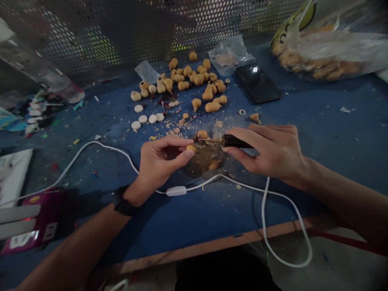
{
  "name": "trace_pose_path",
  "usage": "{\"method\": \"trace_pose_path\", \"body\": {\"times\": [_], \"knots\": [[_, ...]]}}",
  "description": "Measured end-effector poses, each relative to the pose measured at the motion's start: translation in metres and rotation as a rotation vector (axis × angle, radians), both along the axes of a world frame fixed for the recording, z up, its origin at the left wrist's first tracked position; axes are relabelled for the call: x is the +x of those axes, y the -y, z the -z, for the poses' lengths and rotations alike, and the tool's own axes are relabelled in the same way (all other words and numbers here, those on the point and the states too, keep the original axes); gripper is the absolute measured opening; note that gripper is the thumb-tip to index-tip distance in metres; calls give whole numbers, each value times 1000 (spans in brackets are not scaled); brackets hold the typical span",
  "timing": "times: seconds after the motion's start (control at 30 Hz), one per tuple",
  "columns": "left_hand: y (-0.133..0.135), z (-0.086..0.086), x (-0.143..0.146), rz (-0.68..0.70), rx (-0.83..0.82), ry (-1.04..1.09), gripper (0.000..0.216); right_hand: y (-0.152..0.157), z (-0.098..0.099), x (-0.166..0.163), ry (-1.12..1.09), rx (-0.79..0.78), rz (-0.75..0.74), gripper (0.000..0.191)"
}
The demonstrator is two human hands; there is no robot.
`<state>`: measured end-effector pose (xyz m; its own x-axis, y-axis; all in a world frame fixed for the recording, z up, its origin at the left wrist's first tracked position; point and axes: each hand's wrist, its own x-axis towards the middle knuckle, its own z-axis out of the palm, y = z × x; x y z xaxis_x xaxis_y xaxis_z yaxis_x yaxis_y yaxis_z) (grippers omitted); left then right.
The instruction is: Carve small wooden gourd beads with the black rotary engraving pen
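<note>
My left hand [160, 159] pinches a small tan gourd-shaped piece [190, 148] between thumb and fingers, low over the blue table [318, 133]. My right hand [268, 149] is wrapped around a black hand tool [235, 141] whose tip points left toward the piece. Another small tan gourd [202, 134] lies just behind the tool tip, and one more [214, 165] rests below it among shavings. A white cord [273, 226] with an inline switch [176, 190] runs under both hands. I wear a black band on my left wrist.
A heap of tan gourds [197, 79] and white discs [147, 119] lies further back. A black phone [258, 83] and plastic bags [327, 44] sit at the back right. A perforated metal screen [121, 32] closes the rear. Clutter lies at left.
</note>
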<state>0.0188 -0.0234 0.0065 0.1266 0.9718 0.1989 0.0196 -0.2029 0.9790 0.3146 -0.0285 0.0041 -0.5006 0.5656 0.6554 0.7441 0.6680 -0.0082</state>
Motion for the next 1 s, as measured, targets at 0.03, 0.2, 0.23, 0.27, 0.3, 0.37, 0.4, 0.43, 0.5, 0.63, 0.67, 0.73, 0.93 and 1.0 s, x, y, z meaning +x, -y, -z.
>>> {"method": "trace_pose_path", "body": {"times": [0.03, 0.2, 0.23, 0.27, 0.3, 0.37, 0.4, 0.43, 0.5, 0.63, 0.67, 0.73, 0.93, 1.0], "knots": [[0, 0, 0, 3, 8, 3, 19, 0, 0, 0, -9, -4, -2, 20], [0, -1, -2, 25, -5, -24, 26, 0, -1, -1, 9, 19, 1, 20], [0, -1, -2, 28, -7, -32, 27, 0, -2, -1, 17, 20, 7, 21], [0, -1, -2, 28, -5, -39, 27, 0, -2, -2, 22, 20, 8, 21], [0, -1, -2, 28, -1, -45, 26, 0, -2, -2, 24, 22, 5, 21], [0, -1, -2, 26, 5, -54, 24, 0, -3, -2, 16, 40, -20, 19], [0, -1, -1, 27, 6, -53, 24, 0, -3, -2, 9, 55, -37, 18], [0, -1, -1, 28, 9, -48, 24, 0, -3, -2, 5, 68, -50, 18], [0, -1, -1, 29, 18, -36, 21, 0, -3, -2, 12, 74, -51, 19], [0, -1, -1, 30, 17, -51, 19, 0, -2, -1, 40, 27, -11, 23], [0, -1, -1, 30, 13, -59, 20, 0, -2, -1, 36, 24, -13, 23], [0, 0, -1, 29, 10, -61, 23, 0, -1, -1, 28, 31, -21, 22], [0, -1, 1, 19, -8, -23, 20, 0, 0, -1, 32, 44, -30, 23], [-1, -3, 2, 20, -23, 1, 20, 0, 0, -1, 36, 57, -29, 22]]}}
